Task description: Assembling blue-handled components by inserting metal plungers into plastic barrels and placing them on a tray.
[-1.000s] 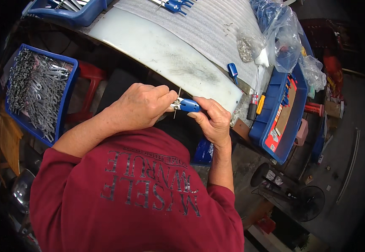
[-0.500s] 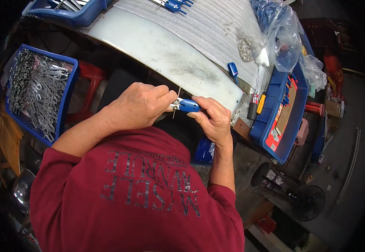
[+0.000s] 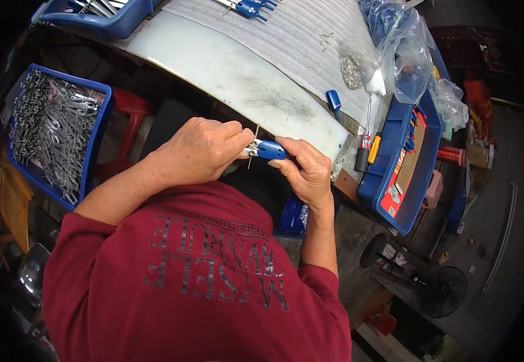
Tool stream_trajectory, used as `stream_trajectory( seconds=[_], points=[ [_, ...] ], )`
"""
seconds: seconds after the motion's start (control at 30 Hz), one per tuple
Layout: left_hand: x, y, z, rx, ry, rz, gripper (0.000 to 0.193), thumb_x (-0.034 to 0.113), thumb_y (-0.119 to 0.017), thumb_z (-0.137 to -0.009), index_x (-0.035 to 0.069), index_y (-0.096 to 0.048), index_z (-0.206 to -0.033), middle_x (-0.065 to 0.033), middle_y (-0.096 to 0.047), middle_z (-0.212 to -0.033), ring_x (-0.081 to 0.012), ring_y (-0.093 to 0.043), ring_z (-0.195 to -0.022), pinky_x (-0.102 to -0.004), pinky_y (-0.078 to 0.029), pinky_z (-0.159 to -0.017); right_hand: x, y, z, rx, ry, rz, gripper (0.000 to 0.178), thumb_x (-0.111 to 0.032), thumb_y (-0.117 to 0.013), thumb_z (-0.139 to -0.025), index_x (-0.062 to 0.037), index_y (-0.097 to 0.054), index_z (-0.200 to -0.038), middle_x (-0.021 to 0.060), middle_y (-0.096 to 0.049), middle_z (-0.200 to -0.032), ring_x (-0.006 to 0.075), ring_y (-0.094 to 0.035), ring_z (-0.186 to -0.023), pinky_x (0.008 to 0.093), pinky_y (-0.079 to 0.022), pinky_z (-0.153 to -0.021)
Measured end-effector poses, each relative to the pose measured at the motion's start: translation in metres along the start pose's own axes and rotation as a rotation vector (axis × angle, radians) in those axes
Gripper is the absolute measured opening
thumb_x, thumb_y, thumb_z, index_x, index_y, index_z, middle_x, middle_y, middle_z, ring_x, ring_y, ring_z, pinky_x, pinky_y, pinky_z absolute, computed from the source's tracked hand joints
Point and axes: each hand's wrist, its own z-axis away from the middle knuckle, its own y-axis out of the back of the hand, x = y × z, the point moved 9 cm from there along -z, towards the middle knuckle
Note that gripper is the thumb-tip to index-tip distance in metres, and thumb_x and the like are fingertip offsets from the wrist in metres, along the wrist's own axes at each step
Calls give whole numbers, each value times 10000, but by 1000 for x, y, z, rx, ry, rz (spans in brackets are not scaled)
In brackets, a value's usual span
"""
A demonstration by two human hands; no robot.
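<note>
Between my two hands, at the table's near edge, is a small metal tool with a blue plastic handle [image 3: 271, 150]. My left hand [image 3: 198, 149] is closed round its metal end, which is mostly hidden by the fingers. The thumb and fingers of my right hand [image 3: 308, 172] pinch the end of the blue part. A thin metal pin [image 3: 257, 131] stands crosswise at the joint, jutting out on both sides. On the table beyond lies a loose blue handle piece [image 3: 334, 101]. Several blue-handled tools [image 3: 251, 8] rest in a row at the far edge.
Left of me stands a blue bin [image 3: 106, 120] full of metal parts, beside a red stool [image 3: 132, 114]. Another blue bin [image 3: 370, 190] is at the right. Screwdrivers [image 3: 363, 151], a bag of small pins [image 3: 355, 69] and clear plastic bags [image 3: 404, 54] lie on the table's right side.
</note>
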Motion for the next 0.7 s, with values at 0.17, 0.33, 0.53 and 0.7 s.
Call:
stream_trajectory(
  seconds=[0.17,0.33,0.53,0.7],
  points=[
    [1,0,0,-1,-9,-1,206,108,-624,-693,41,-466,-806,-83,-439,-637,-249,-507,-546,-344,-391,-464,0,0,-1,-8,10,4,308,-134,-711,-676,0,-613,-936,84,-603,-736,150,-561,-613,242,-440,-552],
    [0,0,0,3,-8,-5,209,110,-623,-695,41,-471,-820,-85,-441,-642,-249,-507,-552,-346,-391,-467,-1,0,-2,-19,15,4,304,-140,-709,-679,1,-613,-931,92,-611,-752,166,-577,-637,244,-449,-565],
    [0,0,0,2,-6,-4,204,108,-619,-697,39,-471,-819,-84,-443,-644,-252,-508,-557,-348,-391,-468,-1,1,-2,-4,33,10,302,-143,-708,-681,0,-613,-930,88,-605,-736,160,-570,-619,245,-444,-553],
    [-1,0,0,4,10,4,202,104,-619,-696,37,-469,-814,-84,-446,-647,-253,-511,-563,-348,-392,-469,-1,0,-2,12,19,8,307,-146,-708,-681,-3,-612,-935,74,-584,-699,148,-548,-590,243,-427,-528]
  ],
)
